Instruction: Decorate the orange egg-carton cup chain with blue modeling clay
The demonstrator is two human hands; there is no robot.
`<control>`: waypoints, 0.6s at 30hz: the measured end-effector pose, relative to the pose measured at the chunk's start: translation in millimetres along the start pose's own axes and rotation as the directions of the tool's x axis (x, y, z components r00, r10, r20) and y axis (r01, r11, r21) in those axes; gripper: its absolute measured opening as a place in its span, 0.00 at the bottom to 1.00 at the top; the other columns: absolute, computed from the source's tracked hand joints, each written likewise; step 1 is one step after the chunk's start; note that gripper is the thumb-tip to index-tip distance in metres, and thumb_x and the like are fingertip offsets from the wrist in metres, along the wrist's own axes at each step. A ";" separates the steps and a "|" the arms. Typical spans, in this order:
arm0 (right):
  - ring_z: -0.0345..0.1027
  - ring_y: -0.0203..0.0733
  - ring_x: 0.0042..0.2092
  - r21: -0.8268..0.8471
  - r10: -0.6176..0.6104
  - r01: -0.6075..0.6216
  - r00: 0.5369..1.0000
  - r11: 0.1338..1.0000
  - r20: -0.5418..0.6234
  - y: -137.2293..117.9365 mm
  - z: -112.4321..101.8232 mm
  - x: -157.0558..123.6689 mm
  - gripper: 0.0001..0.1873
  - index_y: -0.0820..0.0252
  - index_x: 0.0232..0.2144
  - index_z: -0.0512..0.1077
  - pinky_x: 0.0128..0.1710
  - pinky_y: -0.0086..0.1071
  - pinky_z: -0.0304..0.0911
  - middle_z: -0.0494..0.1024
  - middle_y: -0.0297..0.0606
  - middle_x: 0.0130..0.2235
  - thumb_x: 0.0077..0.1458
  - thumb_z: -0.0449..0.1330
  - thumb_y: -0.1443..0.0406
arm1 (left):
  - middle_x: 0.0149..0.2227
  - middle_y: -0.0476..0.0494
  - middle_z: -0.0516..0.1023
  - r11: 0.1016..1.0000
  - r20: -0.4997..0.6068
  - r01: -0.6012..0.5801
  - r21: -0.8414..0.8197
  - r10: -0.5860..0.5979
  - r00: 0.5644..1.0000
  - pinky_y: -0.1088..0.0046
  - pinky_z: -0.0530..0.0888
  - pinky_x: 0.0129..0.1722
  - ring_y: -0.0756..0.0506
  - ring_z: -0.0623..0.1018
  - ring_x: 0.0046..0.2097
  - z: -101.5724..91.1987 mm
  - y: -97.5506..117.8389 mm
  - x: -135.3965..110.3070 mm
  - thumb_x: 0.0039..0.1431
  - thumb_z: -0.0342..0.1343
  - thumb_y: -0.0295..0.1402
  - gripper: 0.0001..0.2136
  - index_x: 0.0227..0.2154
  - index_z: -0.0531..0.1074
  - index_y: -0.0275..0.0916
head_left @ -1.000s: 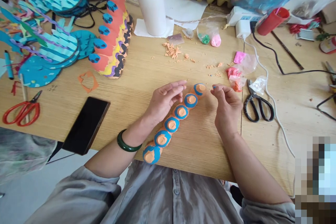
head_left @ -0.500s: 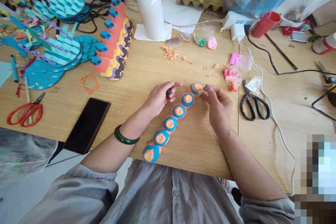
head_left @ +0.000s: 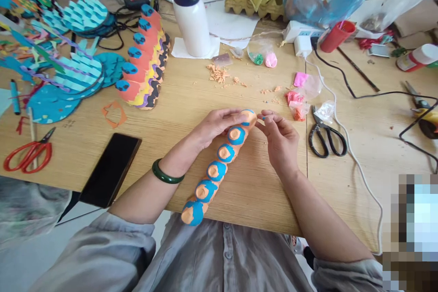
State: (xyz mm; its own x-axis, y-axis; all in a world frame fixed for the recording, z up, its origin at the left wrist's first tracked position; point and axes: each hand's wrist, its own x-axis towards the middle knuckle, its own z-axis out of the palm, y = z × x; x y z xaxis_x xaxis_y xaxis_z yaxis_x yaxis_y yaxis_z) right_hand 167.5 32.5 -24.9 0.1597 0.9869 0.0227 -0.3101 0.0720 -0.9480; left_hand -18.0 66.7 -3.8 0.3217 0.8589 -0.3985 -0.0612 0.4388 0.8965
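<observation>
A bumpy egg-carton strip (head_left: 226, 152), coated in orange with blue rings around its round cups, slants from the table's front edge toward the middle. My left hand (head_left: 219, 124) is closed on its far end, the thumb lying on the last cup. Just right of that end, my right hand (head_left: 281, 139) pinches a tiny blue piece (head_left: 263, 118), apparently clay. The far cup's blue ring is partly hidden by my thumb. Beyond my left hand stands a second bumpy strip (head_left: 145, 66) in red, yellow, purple and black with blue spots.
A phone (head_left: 111, 169) and red-handled scissors (head_left: 30, 153) lie to the left, black-handled scissors (head_left: 325, 134) to the right. A white bottle (head_left: 191, 23) stands at the back near orange scraps (head_left: 217, 74). A white cable (head_left: 352, 150) runs down the right side.
My left hand has moved onto the far end of the strip, and the blue lump in its fingers no longer shows. The strip has tilted. My right hand keeps its pinch.
</observation>
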 end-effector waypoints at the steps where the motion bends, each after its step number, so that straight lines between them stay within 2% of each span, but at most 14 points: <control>1: 0.76 0.44 0.52 -0.028 -0.013 0.014 1.000 1.000 0.019 -0.8 0.6 -1.1 0.08 0.52 0.32 0.80 0.54 0.45 0.78 0.80 0.36 0.47 0.56 0.72 0.56 | 0.38 0.47 0.83 1.000 0.011 0.001 -0.012 -0.001 1.000 0.77 0.68 0.30 0.52 0.75 0.32 -0.7 0.2 -0.8 0.48 0.74 0.48 0.26 0.48 0.83 0.42; 4: 0.74 0.47 0.56 -0.152 -0.083 0.092 0.995 0.984 0.064 -2.2 0.6 -3.0 0.07 0.50 0.34 0.81 0.49 0.42 0.79 0.80 0.37 0.49 0.56 0.72 0.56 | 0.42 0.46 0.83 0.999 0.023 -0.005 -0.049 0.006 1.000 0.77 0.69 0.31 0.52 0.76 0.34 -2.9 -1.8 -2.3 0.46 0.76 0.44 0.33 0.56 0.79 0.42; 6: 0.72 0.47 0.58 -0.232 -0.130 0.151 0.986 0.961 0.104 -4.6 -0.1 -3.4 0.05 0.49 0.35 0.82 0.46 0.40 0.80 0.79 0.38 0.50 0.57 0.72 0.57 | 0.41 0.46 0.84 0.997 0.049 0.002 -0.073 0.001 0.999 0.78 0.69 0.32 0.53 0.76 0.33 -4.2 -3.7 -2.8 0.48 0.75 0.45 0.33 0.57 0.79 0.42; 10: 0.72 0.47 0.59 -0.323 -0.173 0.236 0.962 0.917 0.213 -12.1 -1.8 -3.4 0.04 0.48 0.37 0.82 0.48 0.41 0.80 0.78 0.38 0.52 0.60 0.70 0.58 | 0.36 0.47 0.83 0.991 0.086 -0.007 -0.133 0.019 0.996 0.77 0.68 0.32 0.54 0.74 0.31 -5.7 -5.3 -3.0 0.48 0.74 0.47 0.29 0.52 0.82 0.40; 14: 0.73 0.47 0.58 -0.346 -0.209 0.321 0.923 0.881 0.324 -14.4 -4.4 -3.1 0.04 0.46 0.40 0.83 0.52 0.44 0.79 0.77 0.38 0.54 0.62 0.69 0.61 | 0.33 0.48 0.81 0.989 0.061 -0.054 -0.137 0.063 0.996 0.74 0.66 0.31 0.53 0.71 0.30 -6.6 -5.3 -2.8 0.49 0.72 0.46 0.25 0.49 0.84 0.40; 18: 0.73 0.48 0.57 -0.392 -0.239 0.382 0.899 0.837 0.367 -12.8 -6.3 -3.1 0.07 0.45 0.43 0.83 0.53 0.48 0.78 0.76 0.39 0.57 0.63 0.67 0.62 | 0.25 0.50 0.74 0.987 0.061 -0.092 -0.131 0.100 0.993 0.70 0.66 0.30 0.50 0.69 0.29 -7.4 -5.5 -2.8 0.51 0.69 0.49 0.21 0.45 0.85 0.42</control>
State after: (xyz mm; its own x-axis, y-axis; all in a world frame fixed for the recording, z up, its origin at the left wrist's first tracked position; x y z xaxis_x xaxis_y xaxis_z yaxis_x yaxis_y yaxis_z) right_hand 176.9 27.7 -14.8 -0.1260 0.9232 0.3630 0.1689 0.3805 -0.9092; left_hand -25.6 63.8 -9.1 0.3713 0.8808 -0.2939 -0.2134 0.3890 0.8962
